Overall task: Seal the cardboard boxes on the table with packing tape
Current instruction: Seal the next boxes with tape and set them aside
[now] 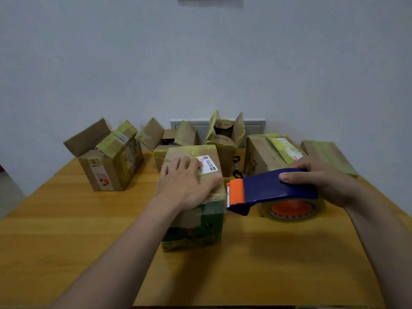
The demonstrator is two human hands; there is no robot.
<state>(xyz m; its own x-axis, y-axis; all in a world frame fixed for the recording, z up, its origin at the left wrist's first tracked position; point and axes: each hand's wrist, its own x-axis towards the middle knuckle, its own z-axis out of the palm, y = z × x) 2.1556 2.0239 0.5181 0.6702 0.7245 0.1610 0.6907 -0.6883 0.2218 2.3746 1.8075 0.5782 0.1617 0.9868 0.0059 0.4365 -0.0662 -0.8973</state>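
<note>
A small cardboard box (196, 221) with a white label and green print on its front stands mid-table, flaps down. My left hand (186, 184) lies flat on its top, fingers spread and pressing. My right hand (321, 181) grips a blue tape dispenser (272, 188) with an orange cutter head and a roll of clear tape. The cutter sits right beside the box's upper right edge. Three open boxes stand behind: one at the left (111, 159), one behind the centre (169, 139) and a tall one (225, 141).
Two closed boxes lie at the back right (265, 152) and far right (327, 155). Black-handled scissors (236, 167) lie between the tall box and the right one. The wooden table (66, 230) meets a white wall at the back; its left edge is near the open left box.
</note>
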